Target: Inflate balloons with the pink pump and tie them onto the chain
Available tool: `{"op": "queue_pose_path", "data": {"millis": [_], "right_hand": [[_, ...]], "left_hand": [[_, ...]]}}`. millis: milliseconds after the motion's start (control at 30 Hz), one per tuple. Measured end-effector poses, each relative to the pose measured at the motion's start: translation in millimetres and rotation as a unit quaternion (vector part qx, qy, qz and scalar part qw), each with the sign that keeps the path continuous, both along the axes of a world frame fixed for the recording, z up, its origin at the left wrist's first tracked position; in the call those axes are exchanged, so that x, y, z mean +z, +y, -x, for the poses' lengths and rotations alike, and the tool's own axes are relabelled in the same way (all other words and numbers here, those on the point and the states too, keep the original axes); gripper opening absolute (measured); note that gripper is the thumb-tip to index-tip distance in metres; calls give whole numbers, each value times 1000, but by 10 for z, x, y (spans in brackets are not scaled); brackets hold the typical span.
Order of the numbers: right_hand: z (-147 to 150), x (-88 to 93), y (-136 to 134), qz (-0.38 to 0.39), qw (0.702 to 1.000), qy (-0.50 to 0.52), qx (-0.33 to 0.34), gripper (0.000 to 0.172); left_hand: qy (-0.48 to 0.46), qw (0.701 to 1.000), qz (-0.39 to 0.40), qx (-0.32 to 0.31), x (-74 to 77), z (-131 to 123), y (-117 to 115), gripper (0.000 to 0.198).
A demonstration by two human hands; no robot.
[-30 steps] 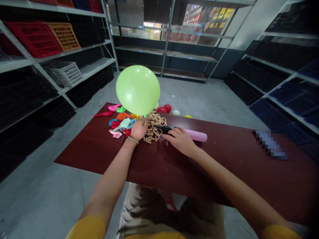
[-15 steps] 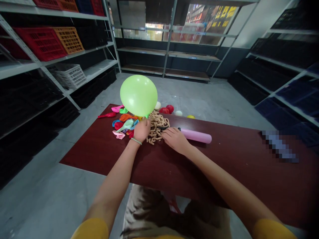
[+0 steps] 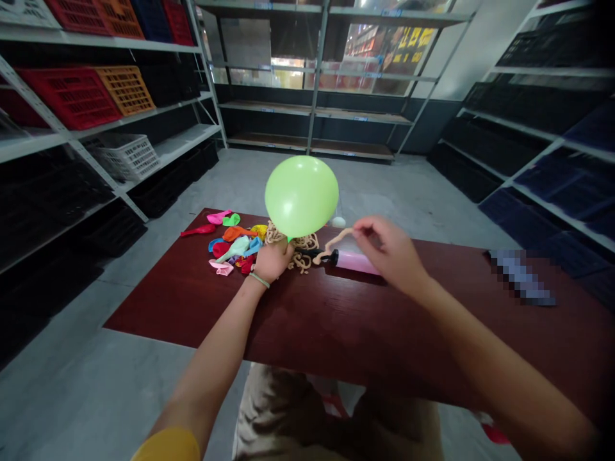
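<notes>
Head view: green balloon (image 3: pixel 302 195), inflated, sits upright above the table (image 3: pixel 307 320), near its far edge, neck down at the left hand (image 3: pixel 273 259). Left fingers are drawn in tight around that neck, fingertips partly hidden; likely pinched there so air can't escape, since no knot can be made out. Balloon body rises free of the hand, which leaves the round part unsqueezed. Right hand (image 3: pixel 391 246) is raised over the table, thumb and index finger narrowed onto the upper end of one tan strand (image 3: pixel 339 238); the remaining fingers curl in behind. Holding it by the end lets the strand hang in a bend, apart from the loose heap of tan strands (image 3: pixel 302 261) beside and behind the left hand. Lower end of the strand droops by the black front of the pink pump (image 3: pixel 358 262); touching or not, can't tell. Pump lies flat, nozzle toward the heap, within easy reach of both hands, rear end partly behind the right hand. Limp balloons (image 3: pixel 235 246), mixed colours, lie bunched to the left of the left hand, probably grouped for easy picking. Blurred-out item (image 3: pixel 521 276) lies well apart at right.
</notes>
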State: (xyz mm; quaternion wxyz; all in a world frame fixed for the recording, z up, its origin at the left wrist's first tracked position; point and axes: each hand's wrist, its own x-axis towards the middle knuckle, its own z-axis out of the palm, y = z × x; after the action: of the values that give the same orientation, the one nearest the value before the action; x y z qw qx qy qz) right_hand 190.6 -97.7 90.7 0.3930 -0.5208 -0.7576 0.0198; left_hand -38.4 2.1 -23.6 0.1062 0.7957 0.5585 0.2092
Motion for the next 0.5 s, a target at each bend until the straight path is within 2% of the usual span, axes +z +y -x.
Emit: {"op": "queue_pose_path", "data": {"millis": [100,167,267,300,367,433,500], "right_hand": [[24,563,76,-14,998,56,-28,8],[101,890,225,17,996,93,-5,8],[309,1181,554,59,989,127,50,7],[400,1205,671,64,988,128,62,10],[599,1137,873,72,989,114,62,10],[787,935,997,75,993,71,52,13],[917,659,1028,71,995,-28,57,14]], "left_hand": [[18,1000,7,-17,-14,-37,-33,30],[21,999,7,-28,-37,-59,-48,31],[33,999,-2,-42,-67,-80,-71,32],[39,998,-5,-43,-69,-84,-81,33],[43,998,-5,-43,-57,-91,-107,33],[39,998,0,-47,-23,-97,-138,34],[40,998,5,-54,21,-100,-168,35]]}}
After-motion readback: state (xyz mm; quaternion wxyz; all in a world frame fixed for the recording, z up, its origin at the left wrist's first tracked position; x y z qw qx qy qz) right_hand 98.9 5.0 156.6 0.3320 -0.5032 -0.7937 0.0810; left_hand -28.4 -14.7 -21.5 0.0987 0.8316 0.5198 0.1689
